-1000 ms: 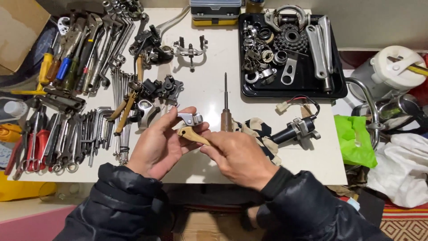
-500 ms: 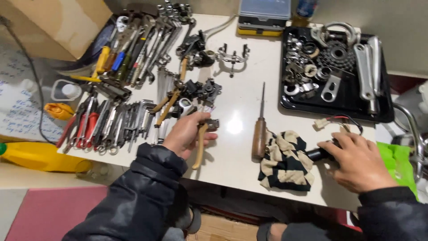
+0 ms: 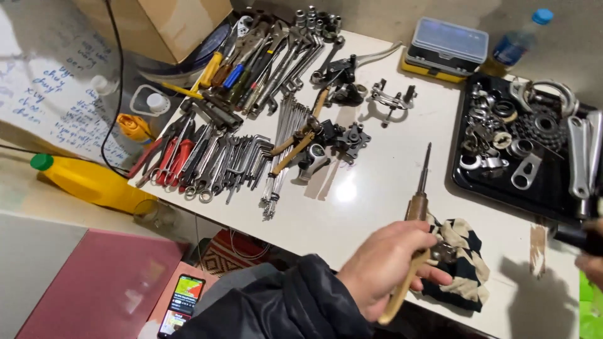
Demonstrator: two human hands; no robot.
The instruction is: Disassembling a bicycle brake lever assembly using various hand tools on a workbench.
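Wooden handle: my left hand [image 3: 389, 263] is clenched round a tan wooden-handled tool [image 3: 402, 292], low and right of centre in the frame, with a small metal part [image 3: 445, 252] pinched at my fingertips just over the striped rag [image 3: 461, 267].
Right hand: only a sliver of my right hand [image 3: 592, 260] shows at the right edge, beside a dark grip [image 3: 575, 237]; I cannot tell whether it is closed on it.
Nearby: a screwdriver [image 3: 419, 191] lies just above my left hand.
Risk: I judge the metal part could slip from my fingertips and drop off the near edge, since I hold it close to the table's rim.
Surface: white table [image 3: 377, 182], crowded with wrenches [image 3: 220, 166] left of centre and a black parts tray [image 3: 534, 150] at upper right.
Room: yellow bottle [image 3: 88, 182] and a lit phone [image 3: 182, 301] at lower left, cardboard box [image 3: 163, 25] at top left.
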